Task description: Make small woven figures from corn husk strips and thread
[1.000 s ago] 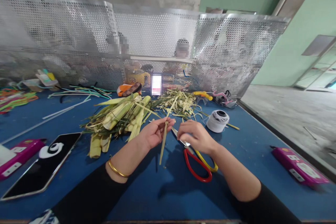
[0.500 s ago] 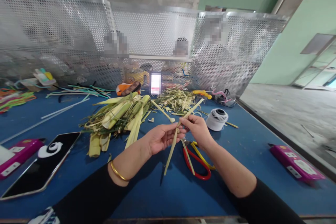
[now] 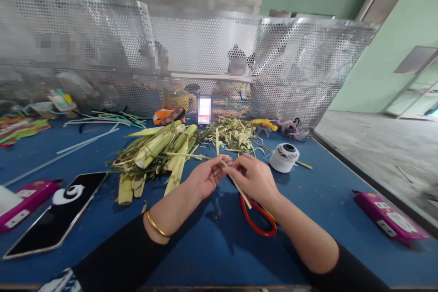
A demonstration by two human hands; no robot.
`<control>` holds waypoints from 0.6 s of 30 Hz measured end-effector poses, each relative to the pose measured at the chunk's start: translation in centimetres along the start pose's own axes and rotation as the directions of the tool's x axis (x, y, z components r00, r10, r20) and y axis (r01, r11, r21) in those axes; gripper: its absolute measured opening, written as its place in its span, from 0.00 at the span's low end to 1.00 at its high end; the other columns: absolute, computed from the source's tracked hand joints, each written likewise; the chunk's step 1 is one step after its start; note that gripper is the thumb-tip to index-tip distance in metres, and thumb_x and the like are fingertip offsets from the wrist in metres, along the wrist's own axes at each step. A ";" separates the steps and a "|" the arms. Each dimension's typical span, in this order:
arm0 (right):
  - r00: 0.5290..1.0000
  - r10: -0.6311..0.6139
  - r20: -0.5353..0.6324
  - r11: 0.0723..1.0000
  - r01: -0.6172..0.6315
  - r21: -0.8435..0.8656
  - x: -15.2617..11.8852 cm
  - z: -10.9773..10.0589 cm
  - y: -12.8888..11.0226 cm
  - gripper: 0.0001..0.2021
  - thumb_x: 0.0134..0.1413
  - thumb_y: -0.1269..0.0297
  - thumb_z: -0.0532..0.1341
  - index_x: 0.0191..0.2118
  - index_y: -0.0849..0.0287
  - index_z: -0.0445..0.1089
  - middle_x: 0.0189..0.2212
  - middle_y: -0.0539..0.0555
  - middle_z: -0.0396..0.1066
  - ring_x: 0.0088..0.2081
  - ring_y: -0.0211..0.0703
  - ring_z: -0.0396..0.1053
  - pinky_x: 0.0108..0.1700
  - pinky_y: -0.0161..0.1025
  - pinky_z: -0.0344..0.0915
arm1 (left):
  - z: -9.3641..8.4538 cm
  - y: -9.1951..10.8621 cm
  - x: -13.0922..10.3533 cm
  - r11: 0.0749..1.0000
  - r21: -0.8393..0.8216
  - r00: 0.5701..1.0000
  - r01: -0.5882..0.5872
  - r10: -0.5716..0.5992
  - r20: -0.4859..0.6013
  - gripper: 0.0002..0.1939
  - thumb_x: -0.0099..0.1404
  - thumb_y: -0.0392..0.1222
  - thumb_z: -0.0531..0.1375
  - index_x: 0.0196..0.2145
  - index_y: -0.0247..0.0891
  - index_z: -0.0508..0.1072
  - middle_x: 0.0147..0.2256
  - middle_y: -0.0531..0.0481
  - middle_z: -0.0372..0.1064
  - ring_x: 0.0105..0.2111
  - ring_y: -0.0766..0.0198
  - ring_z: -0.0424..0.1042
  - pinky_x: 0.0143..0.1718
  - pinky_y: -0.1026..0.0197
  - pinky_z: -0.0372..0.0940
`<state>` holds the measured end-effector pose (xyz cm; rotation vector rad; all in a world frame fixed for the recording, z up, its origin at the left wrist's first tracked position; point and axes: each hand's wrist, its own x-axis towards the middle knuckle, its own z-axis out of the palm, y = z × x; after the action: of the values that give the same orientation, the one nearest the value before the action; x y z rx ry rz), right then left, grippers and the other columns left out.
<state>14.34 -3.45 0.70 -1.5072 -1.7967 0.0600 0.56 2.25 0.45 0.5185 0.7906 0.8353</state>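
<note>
My left hand (image 3: pixel 206 176) pinches pale green leaf strips (image 3: pixel 243 195) near the middle of the blue table. Against its fingertips, my right hand (image 3: pixel 253 174) is closed on the same strips. One strip end points left, one stands up toward the back, and one hangs down to the right. Scissors with red and yellow handles (image 3: pixel 247 224) lie below my right hand, partly hidden by it. Left of my hands is a pile of green husks and stalks (image 3: pixel 153 148). Behind them lies a heap of shredded leaf pieces (image 3: pixel 234 133).
A white thread spool (image 3: pixel 284 158) stands right of my hands. Purple power strips (image 3: pixel 390 216) lie at both sides, with a black tablet (image 3: pixel 56 216) at left. Safety glasses (image 3: pixel 297 132) sit near the perforated metal screen (image 3: pixel 201 45). People are behind the screen.
The strips have turned between my fingers; one end now points left instead of down. My right hand has moved slightly lower and covers more of the scissors.
</note>
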 end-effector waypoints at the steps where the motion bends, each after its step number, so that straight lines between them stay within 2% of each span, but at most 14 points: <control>1: 0.999 -0.007 0.046 0.998 0.009 -0.055 -0.2 0.2 -0.2 0.14 0.54 0.57 0.61 0.23 0.58 0.65 0.24 0.48 0.64 0.24 0.35 0.59 0.27 0.33 0.50 | 0.0 0.0 0.0 1.000 -0.010 1.000 -0.008 0.008 -0.014 0.07 0.65 0.32 0.57 0.32 0.31 0.75 0.26 0.47 0.75 0.25 0.70 0.73 0.28 0.71 0.68; 4: 0.992 0.006 0.127 0.993 0.010 -0.121 -0.5 0.9 -0.4 0.13 0.57 0.61 0.59 0.23 0.58 0.64 0.24 0.49 0.66 0.24 0.35 0.59 0.26 0.33 0.50 | -0.1 -0.1 0.1 0.999 -0.022 0.999 -0.035 0.035 -0.032 0.09 0.66 0.32 0.55 0.31 0.31 0.74 0.26 0.48 0.75 0.24 0.70 0.74 0.28 0.71 0.68; 8: 0.996 0.054 0.075 0.994 -0.047 -0.096 -0.5 0.9 0.0 0.15 0.63 0.59 0.52 0.27 0.57 0.66 0.20 0.48 0.67 0.22 0.36 0.61 0.24 0.32 0.50 | -0.5 -0.3 0.3 0.996 -0.041 0.997 -0.075 0.076 0.029 0.08 0.66 0.32 0.55 0.31 0.31 0.73 0.27 0.48 0.75 0.25 0.68 0.74 0.33 0.67 0.70; 10: 1.000 -0.030 0.005 0.992 0.031 -0.120 -0.6 0.7 0.1 0.14 0.65 0.60 0.50 0.33 0.57 0.69 0.24 0.49 0.70 0.24 0.36 0.65 0.26 0.32 0.53 | -0.5 -0.4 0.3 0.997 -0.039 0.997 -0.067 0.068 0.043 0.08 0.66 0.31 0.55 0.31 0.31 0.73 0.27 0.48 0.75 0.25 0.68 0.74 0.34 0.67 0.70; 12: 0.976 -0.218 -0.025 0.955 0.208 -0.212 -0.8 0.7 0.0 0.13 0.65 0.65 0.49 0.35 0.58 0.70 0.28 0.52 0.72 0.27 0.37 0.67 0.29 0.34 0.55 | -0.4 -0.4 0.2 0.999 -0.025 0.999 -0.037 0.038 0.037 0.08 0.66 0.30 0.55 0.31 0.31 0.73 0.26 0.48 0.74 0.24 0.70 0.74 0.33 0.68 0.70; 13: 0.942 -0.335 -0.002 0.905 0.322 -0.278 -0.9 0.7 0.0 0.13 0.65 0.67 0.48 0.35 0.59 0.70 0.28 0.53 0.72 0.27 0.38 0.67 0.29 0.35 0.55 | -0.3 -0.3 0.0 1.000 -0.012 0.999 -0.016 0.016 0.029 0.08 0.66 0.29 0.55 0.31 0.31 0.73 0.26 0.49 0.74 0.24 0.70 0.73 0.33 0.69 0.69; 15: 0.833 -0.539 0.124 0.746 0.540 -0.389 -1.1 0.9 -0.2 0.14 0.63 0.72 0.48 0.33 0.60 0.70 0.26 0.54 0.70 0.26 0.40 0.65 0.30 0.37 0.55 | 0.0 -0.2 -0.2 0.999 0.009 0.999 0.031 -0.031 0.017 0.08 0.66 0.30 0.55 0.32 0.31 0.73 0.27 0.49 0.75 0.25 0.71 0.74 0.32 0.71 0.69; 17: 0.724 -0.639 0.260 0.596 0.680 -0.427 -1.3 1.2 -0.4 0.13 0.61 0.75 0.48 0.33 0.62 0.70 0.25 0.55 0.69 0.27 0.42 0.65 0.31 0.40 0.55 | 0.1 0.1 -0.3 0.997 0.011 0.997 0.081 -0.081 0.003 0.08 0.67 0.32 0.55 0.33 0.31 0.73 0.27 0.48 0.75 0.25 0.71 0.74 0.33 0.71 0.68; 18: 0.695 -0.651 0.304 0.560 0.711 -0.425 -1.4 1.3 -0.6 0.13 0.61 0.76 0.48 0.34 0.63 0.70 0.25 0.55 0.69 0.27 0.43 0.64 0.31 0.40 0.56 | 0.1 0.2 -0.2 0.995 0.006 0.995 0.099 -0.099 -0.004 0.07 0.67 0.32 0.55 0.33 0.30 0.73 0.27 0.48 0.74 0.25 0.71 0.74 0.33 0.71 0.68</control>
<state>13.16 -4.26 -0.64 -1.0060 -2.5209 -0.8122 0.49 2.16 0.74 0.4795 0.8166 0.7429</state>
